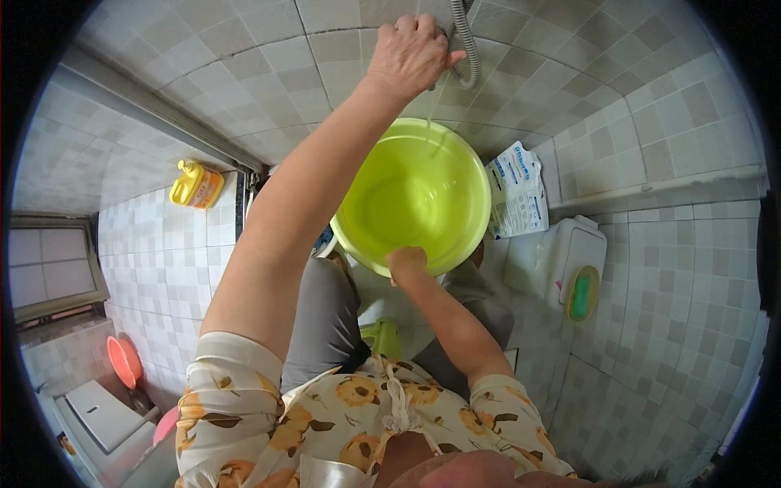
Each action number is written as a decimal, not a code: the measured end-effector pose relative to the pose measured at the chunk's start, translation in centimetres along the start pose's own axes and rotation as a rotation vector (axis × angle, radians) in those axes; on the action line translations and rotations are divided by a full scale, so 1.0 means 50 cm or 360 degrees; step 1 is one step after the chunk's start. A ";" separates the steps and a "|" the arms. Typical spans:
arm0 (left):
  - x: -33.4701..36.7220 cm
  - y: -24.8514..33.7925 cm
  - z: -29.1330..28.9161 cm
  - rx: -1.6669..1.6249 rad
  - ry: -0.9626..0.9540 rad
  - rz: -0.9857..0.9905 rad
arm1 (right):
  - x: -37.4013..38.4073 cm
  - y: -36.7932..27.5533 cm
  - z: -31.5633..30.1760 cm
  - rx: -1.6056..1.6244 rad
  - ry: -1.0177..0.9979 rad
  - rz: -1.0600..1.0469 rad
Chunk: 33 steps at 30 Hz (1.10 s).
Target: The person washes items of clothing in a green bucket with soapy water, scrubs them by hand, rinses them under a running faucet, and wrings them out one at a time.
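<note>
A large yellow-green basin (472, 150) stands before me, below the tiled wall, tilted slightly toward me. My right hand (407, 264) is closed on its near rim. My left arm reaches up to the wall, where my left hand (415, 55) is closed around a tap that it mostly hides. From under that hand a thin stream of water (440, 140) falls into the basin. Beside the left hand hangs a grey ribbed shower hose (465, 41). How much water the basin holds is hard to tell.
Right of the basin stands a white and blue packet (518, 191), and nearer me a white lidded bin (582, 244) with a green soap bar (581, 296) in a dish. A yellow jug (197, 185) and a coral basin (124, 362) are at left. A green stool (381, 337) shows below me.
</note>
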<state>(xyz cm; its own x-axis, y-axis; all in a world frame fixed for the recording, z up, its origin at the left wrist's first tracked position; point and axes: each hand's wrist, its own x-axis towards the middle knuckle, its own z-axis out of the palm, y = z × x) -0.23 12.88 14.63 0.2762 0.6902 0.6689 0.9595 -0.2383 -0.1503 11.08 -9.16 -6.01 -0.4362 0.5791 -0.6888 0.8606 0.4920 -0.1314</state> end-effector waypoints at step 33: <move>-0.837 -0.162 0.112 -0.0183 -0.1548 -0.1893 | 0.080 0.007 -0.126 0.0741 0.0913 -0.0138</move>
<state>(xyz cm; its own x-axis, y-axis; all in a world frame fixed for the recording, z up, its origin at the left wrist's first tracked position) -19.24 -10.22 -16.23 -0.6486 0.6667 -0.3673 0.6475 0.7369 0.1942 7.99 -2.58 -4.29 -0.4668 0.8618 -0.1986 0.7834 0.2987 -0.5450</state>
